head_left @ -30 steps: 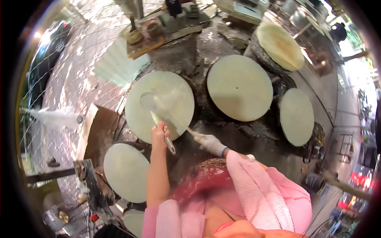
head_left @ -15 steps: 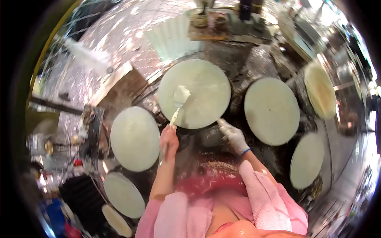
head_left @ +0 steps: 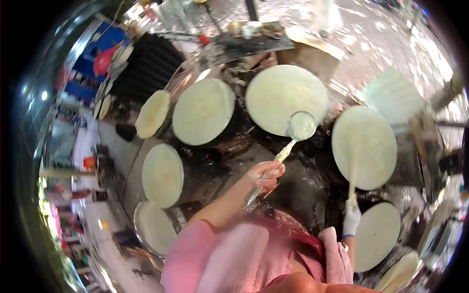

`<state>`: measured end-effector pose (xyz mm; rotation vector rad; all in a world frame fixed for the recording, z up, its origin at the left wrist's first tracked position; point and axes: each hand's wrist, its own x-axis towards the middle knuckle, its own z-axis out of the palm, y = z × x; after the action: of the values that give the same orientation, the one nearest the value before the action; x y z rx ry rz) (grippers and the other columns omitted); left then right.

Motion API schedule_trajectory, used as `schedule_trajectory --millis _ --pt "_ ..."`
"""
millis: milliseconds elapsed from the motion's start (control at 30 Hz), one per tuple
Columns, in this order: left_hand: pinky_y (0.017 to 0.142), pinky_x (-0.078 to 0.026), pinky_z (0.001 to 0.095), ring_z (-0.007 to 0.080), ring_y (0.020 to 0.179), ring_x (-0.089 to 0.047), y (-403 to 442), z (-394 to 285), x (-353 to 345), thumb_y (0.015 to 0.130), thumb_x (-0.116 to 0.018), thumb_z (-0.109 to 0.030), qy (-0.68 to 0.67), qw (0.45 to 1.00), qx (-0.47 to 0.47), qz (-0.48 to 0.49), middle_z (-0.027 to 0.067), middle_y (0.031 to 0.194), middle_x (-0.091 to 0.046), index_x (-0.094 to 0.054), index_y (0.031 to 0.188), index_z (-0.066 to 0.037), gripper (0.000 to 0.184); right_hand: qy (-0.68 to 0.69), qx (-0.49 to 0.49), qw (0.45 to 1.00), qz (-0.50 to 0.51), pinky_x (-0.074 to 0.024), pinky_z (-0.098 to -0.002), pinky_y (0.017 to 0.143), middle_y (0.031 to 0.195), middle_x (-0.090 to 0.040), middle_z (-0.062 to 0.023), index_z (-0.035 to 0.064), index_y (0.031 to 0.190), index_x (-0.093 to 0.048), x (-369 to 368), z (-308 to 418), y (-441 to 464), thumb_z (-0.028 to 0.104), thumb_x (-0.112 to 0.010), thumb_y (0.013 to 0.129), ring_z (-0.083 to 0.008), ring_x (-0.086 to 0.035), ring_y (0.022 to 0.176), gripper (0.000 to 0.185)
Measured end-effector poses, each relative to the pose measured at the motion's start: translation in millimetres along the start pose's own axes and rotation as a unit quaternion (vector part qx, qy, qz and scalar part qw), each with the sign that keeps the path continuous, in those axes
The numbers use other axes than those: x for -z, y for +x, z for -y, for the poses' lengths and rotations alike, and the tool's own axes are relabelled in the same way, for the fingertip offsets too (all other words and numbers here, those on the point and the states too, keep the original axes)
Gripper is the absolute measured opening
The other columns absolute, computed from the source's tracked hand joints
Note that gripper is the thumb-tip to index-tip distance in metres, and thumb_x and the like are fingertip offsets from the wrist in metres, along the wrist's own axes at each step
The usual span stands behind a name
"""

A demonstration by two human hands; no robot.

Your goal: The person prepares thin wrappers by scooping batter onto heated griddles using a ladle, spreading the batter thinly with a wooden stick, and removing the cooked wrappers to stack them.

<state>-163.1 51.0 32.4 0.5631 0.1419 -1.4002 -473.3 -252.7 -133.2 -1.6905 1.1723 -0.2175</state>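
Observation:
My left hand (head_left: 266, 177) is closed around the batter-smeared handle of a ladle (head_left: 302, 126). The ladle's round bowl has pale batter in it and overlaps the lower right edge of a large round griddle (head_left: 283, 93) covered in pale batter. On my right hand (head_left: 351, 220) is a white glove, wrapped round the end of a long, flat wooden stick (head_left: 353, 168). This stick, blurred along its upper part, reaches over another batter-coated griddle (head_left: 373, 132) to the right. Whether it touches the batter I cannot tell.
More coated round griddles (head_left: 202, 110) curve around both sides of me. A paler round (head_left: 153, 115) with browned patches lies at the left. Beyond stand a black corrugated sheet (head_left: 146, 66), a cluttered ledge (head_left: 239, 48) and a translucent corrugated panel (head_left: 393, 97).
My view has turned left. The ladle has gone from the middle griddle to the one on its left. The stick in my right hand now extends over the middle griddle.

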Motion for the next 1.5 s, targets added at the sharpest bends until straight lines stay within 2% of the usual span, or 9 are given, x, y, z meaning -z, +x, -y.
schedule_trajectory --millis 133,267,300,467,567,700,933,1267,1500 --pt "0.034 -0.025 0.0237 0.0046 0.029 -0.03 -135 -14 49 0.106 -0.037 -0.031 0.024 0.985 -0.113 -0.125 -0.0083 0.059 -0.039 -0.054 0.109 -0.003 0.032 0.02 0.072 0.992 0.097 -0.0496 -0.027 0.075 0.101 -0.073 -0.0066 0.0175 0.139 -0.054 -121 111 -89 0.02 -0.069 0.089 -0.0094 -0.059 0.076 0.053" --pt "0.038 -0.026 0.0243 0.0062 0.038 -0.034 -259 -13 109 0.101 -0.051 -0.032 0.011 0.953 -0.231 -0.196 -0.0051 0.062 -0.042 -0.057 0.106 -0.002 0.03 -0.205 0.151 0.957 0.141 -0.0515 -0.037 0.078 0.102 -0.071 -0.0165 0.0306 0.142 -0.049 -235 164 -100 0.042 -0.065 0.089 -0.0283 -0.07 0.087 0.057" --pt "0.037 -0.027 0.0243 0.0058 0.035 -0.034 -286 -10 135 0.104 -0.043 -0.033 0.015 0.953 -0.262 -0.149 -0.0061 0.061 -0.04 -0.055 0.108 -0.003 0.032 -0.215 0.118 0.957 0.152 -0.0505 -0.0284 0.075 0.094 -0.073 -0.0122 0.0286 0.141 -0.052 -260 182 -102 0.033 -0.069 0.09 -0.0111 -0.065 0.078 0.054" --pt "0.034 -0.028 0.0236 0.0059 0.033 -0.031 -404 18 181 0.107 -0.033 -0.032 -0.029 0.884 -0.383 -0.265 -0.0062 0.061 -0.039 -0.053 0.112 -0.003 0.035 0.174 0.201 0.926 0.267 -0.0452 -0.0254 0.094 0.124 -0.063 -0.0061 -0.0031 0.143 -0.044 -357 245 -102 0.015 -0.07 0.09 -0.0121 -0.059 0.105 0.062" --pt "0.034 -0.029 0.0251 0.0083 0.033 -0.03 -447 39 201 0.107 -0.035 -0.034 -0.064 0.849 -0.43 -0.301 -0.005 0.062 -0.04 -0.053 0.113 -0.002 0.037 0.087 0.103 0.938 0.32 -0.0494 -0.023 0.076 0.105 -0.067 -0.004 -0.0033 0.133 -0.054 -393 293 -86 0.013 -0.071 0.087 -0.0096 -0.062 0.084 0.051" --pt "0.032 -0.027 0.0243 0.0078 0.032 -0.031 -475 67 229 0.107 -0.036 -0.029 -0.192 0.814 -0.514 -0.194 -0.0032 0.062 -0.041 -0.051 0.113 -0.002 0.031 -0.027 0.186 0.94 0.283 -0.0486 -0.0267 0.065 0.072 -0.066 -0.0048 -0.0013 0.115 -0.066 -476 312 -1 0.02 -0.072 0.083 -0.0097 -0.06 0.066 0.039" --pt "0.036 -0.029 0.0237 0.0092 0.032 -0.033 -441 86 168 0.107 -0.035 -0.022 -0.353 0.642 -0.653 -0.194 0.0011 0.066 -0.044 -0.047 0.115 0.003 0.029 0.034 0.212 0.916 0.34 -0.0518 -0.0276 0.081 0.111 -0.068 -0.0114 -0.0061 0.148 -0.029 -587 415 79 0.017 -0.081 0.077 -0.0127 -0.063 0.091 0.091" --pt "0.035 -0.029 0.0224 0.0087 0.034 -0.035 -399 85 98 0.106 -0.037 -0.02 -0.421 0.487 -0.714 -0.276 0.0021 0.067 -0.044 -0.047 0.113 0.005 0.028 -0.143 0.348 0.874 0.309 -0.0531 -0.0364 0.083 0.106 -0.071 -0.0125 0.0082 0.124 -0.062 -681 453 132 0.018 -0.076 0.075 -0.0264 -0.069 0.094 0.051" --pt "0.034 -0.029 0.0208 0.0083 0.036 -0.036 -430 94 109 0.105 -0.039 -0.017 -0.438 0.466 -0.724 -0.258 0.0032 0.069 -0.044 -0.046 0.111 0.006 0.025 -0.182 0.494 0.818 0.232 -0.0532 -0.0425 0.081 0.104 -0.071 -0.0154 0.0152 0.13 -0.057 -617 519 -52 0.022 -0.069 0.082 -0.0335 -0.069 0.092 0.05"
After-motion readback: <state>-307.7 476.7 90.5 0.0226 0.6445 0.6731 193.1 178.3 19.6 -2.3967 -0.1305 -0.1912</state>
